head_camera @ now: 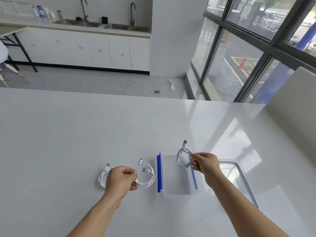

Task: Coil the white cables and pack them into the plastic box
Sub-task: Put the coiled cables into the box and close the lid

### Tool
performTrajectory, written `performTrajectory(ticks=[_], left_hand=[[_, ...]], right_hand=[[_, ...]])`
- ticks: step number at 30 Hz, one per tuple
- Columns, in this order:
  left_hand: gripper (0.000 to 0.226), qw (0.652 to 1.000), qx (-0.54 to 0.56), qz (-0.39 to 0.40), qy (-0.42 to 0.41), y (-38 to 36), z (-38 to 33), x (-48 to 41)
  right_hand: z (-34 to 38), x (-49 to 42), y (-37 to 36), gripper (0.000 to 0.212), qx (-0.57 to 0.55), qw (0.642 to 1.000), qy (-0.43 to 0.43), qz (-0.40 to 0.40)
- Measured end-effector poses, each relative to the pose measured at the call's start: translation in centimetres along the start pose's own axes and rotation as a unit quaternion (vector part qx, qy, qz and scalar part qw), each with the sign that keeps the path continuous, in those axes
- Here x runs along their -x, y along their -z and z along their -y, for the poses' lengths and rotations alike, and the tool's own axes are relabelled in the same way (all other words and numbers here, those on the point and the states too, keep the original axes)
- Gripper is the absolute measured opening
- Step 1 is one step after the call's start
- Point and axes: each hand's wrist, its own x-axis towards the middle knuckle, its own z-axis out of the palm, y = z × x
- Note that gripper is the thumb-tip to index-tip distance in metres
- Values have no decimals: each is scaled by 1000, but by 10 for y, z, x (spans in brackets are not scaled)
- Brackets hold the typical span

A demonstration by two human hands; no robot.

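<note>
A coiled cable point(178, 159) is pinched by the right hand point(204, 165) above the plastic box point(172, 182), near the surface's point(119, 125) near edge. A second coil point(153, 176) is gripped by the left hand point(120, 178) — released loosely, either could spring open and overhang the box.

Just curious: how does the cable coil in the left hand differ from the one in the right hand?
The left hand pinches a wider, rounder coil low at the table; the right hand holds a narrower coil up over the blue-edged lid. Both are white.
</note>
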Motion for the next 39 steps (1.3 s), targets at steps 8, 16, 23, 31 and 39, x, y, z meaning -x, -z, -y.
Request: performTrajectory(ticks=[8, 16, 23, 31, 39], left_hand=[[5, 1000, -3, -1, -6, -31, -14, 0], [6, 1000, 0, 15, -9, -35, -14, -1], [5, 1000, 9, 24, -4, -31, -11, -3], [6, 999, 11, 31, 5, -32, -8, -4], [6, 999, 17, 40, 7, -34, -6, -3]], right_hand=[[-5, -31, -34, 17, 201, 979, 16, 6], [-8, -38, -60, 13, 503, 858, 99, 25], [-14, -40, -72, 28, 546, 835, 52, 56], [-12, -43, -83, 24, 571, 816, 43, 78], [-13, -49, -86, 24, 578, 811, 53, 72]])
